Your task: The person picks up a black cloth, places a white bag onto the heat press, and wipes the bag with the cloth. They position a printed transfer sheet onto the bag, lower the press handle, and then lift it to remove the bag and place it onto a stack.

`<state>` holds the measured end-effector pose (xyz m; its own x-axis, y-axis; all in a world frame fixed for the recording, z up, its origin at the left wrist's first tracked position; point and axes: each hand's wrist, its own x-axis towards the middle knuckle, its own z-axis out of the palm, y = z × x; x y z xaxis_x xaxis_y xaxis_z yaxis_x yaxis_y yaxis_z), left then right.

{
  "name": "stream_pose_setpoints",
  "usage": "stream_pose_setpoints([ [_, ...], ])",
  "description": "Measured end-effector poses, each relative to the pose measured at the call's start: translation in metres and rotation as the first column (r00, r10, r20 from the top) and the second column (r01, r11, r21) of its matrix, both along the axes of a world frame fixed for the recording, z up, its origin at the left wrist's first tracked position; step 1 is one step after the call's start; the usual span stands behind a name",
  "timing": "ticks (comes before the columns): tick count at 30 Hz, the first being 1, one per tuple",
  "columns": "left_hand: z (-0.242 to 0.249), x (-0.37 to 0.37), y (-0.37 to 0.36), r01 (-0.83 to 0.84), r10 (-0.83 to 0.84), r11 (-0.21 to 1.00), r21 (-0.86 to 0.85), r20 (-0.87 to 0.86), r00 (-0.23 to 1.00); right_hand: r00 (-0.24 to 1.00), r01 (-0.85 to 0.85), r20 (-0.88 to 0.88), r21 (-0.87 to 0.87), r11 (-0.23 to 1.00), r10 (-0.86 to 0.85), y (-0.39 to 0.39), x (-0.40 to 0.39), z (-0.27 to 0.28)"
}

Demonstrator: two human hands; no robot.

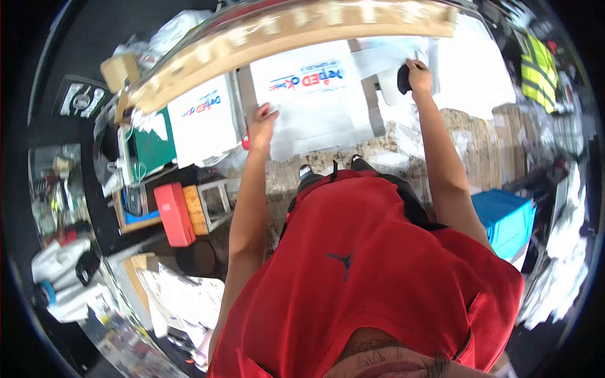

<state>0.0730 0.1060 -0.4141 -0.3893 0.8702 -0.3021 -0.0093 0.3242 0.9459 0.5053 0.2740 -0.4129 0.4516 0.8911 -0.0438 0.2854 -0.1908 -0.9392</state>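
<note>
My left hand (261, 128) is closed, its curled fingers at the left edge of a white printed sheet (343, 116). Blue and red lettering runs upside down across that sheet. Something small and red (246, 140) shows beside my left wrist. Farther right, my right hand (420, 77) is closed around a dark rounded object (404, 80), whose kind is unclear. Beneath it is a pale, glossy surface (389, 89) with rounded corners. Another white sheet (205, 120) with the same lettering lies left of my left hand.
A long taped cardboard strip (283, 26) spans the far side. At left are a green board (154, 140), a red box (174, 214) and an orange wooden block (196, 210). A blue-covered box (504, 220) stands at right, below a yellow safety vest (537, 72).
</note>
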Motion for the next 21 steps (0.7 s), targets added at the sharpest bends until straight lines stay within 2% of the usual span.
stream_pose_setpoints([
  [1, 0.001, 0.001, 0.000, 0.001, -0.001, 1.000, -0.007, -0.016, 1.000, 0.990, 0.123, -0.055, -0.067, 0.990, -0.127, -0.013, 0.029, -0.004],
  [3, -0.001, -0.002, -0.001, 0.048, -0.048, 0.999, -0.014, -0.018, 0.999, 0.969, 0.222, -0.085, -0.120, 0.968, -0.233, -0.046, 0.081, -0.032],
  [4, 0.001, -0.003, -0.002, 0.056, -0.056, 0.998, 0.006, 0.000, 0.998, 0.963, 0.209, 0.214, -0.199, 0.957, -0.166, -0.071, 0.100, -0.030],
  [5, 0.002, -0.003, -0.003, 0.057, -0.057, 0.998, 0.026, 0.017, 0.998, 0.960, 0.150, 0.266, -0.233, 0.961, -0.085, -0.092, 0.123, -0.046],
  [6, 0.002, -0.002, -0.006, 0.074, -0.074, 0.997, 0.018, 0.011, 0.997, 0.964, 0.103, 0.262, -0.236, 0.966, -0.038, -0.108, 0.155, -0.090],
  [7, 0.000, -0.002, -0.009, 0.069, -0.067, 0.996, 0.063, -0.028, 0.997, 0.932, 0.027, 0.342, -0.392, 0.920, 0.118, -0.138, 0.161, -0.077],
  [8, 0.000, -0.001, -0.013, 0.061, -0.054, 0.992, 0.111, -0.064, 0.996, 0.873, -0.031, 0.383, -0.576, 0.817, 0.303, -0.158, 0.177, -0.087],
  [9, 0.003, 0.001, -0.020, 0.063, -0.056, 0.992, 0.110, -0.067, 0.996, 0.888, -0.082, 0.309, -0.622, 0.778, 0.340, -0.179, 0.194, -0.106],
  [10, 0.005, 0.005, -0.030, 0.064, -0.033, 0.992, 0.105, -0.273, 0.961, 0.895, -0.015, 0.319, -0.676, 0.737, 0.311, -0.199, 0.194, -0.101],
  [11, 0.008, 0.009, -0.039, 0.060, -0.006, 0.993, 0.101, -0.466, 0.885, 0.877, 0.051, 0.404, -0.614, 0.788, 0.258, -0.215, 0.206, -0.121],
  [12, 0.008, 0.011, -0.048, 0.049, 0.042, 0.989, 0.142, -0.575, 0.817, 0.834, 0.161, 0.517, -0.561, 0.812, 0.192, -0.222, 0.194, -0.103],
  [13, 0.002, 0.010, -0.059, 0.042, 0.046, 0.989, 0.139, -0.579, 0.814, 0.775, 0.264, 0.620, -0.497, 0.827, 0.125, -0.223, 0.178, -0.083],
  [15, -0.019, 0.006, -0.082, -0.069, 0.154, 0.986, 0.150, -0.686, 0.711, 0.834, 0.228, 0.551, -0.385, 0.895, 0.025, -0.205, 0.158, -0.066],
  [16, -0.011, 0.015, -0.091, -0.137, 0.154, 0.987, 0.079, -0.679, 0.718, 0.850, 0.145, 0.523, -0.340, 0.929, 0.059, -0.190, 0.145, -0.054],
  [17, -0.017, 0.016, -0.099, -0.139, 0.156, 0.987, 0.080, -0.683, 0.713, 0.914, 0.060, 0.391, -0.394, 0.917, 0.108, -0.171, 0.123, -0.027],
  [18, -0.031, 0.013, -0.109, -0.177, 0.142, 0.984, 0.023, -0.704, 0.696, 0.936, -0.028, 0.323, -0.331, 0.943, 0.141, -0.155, 0.099, 0.001],
  [19, -0.038, 0.014, -0.116, -0.218, 0.128, 0.975, -0.033, -0.723, 0.679, 0.930, -0.099, 0.310, -0.306, 0.947, 0.197, -0.133, 0.088, 0.002],
  [20, -0.020, 0.034, -0.118, -0.322, 0.204, 0.945, -0.051, -0.677, 0.707, 0.908, -0.150, 0.340, -0.279, 0.948, 0.244, -0.112, 0.078, 0.000],
  [21, -0.015, 0.041, -0.120, -0.333, 0.215, 0.942, -0.047, -0.679, 0.702, 0.869, -0.202, 0.404, -0.235, 0.951, 0.285, -0.090, 0.068, -0.003],
])
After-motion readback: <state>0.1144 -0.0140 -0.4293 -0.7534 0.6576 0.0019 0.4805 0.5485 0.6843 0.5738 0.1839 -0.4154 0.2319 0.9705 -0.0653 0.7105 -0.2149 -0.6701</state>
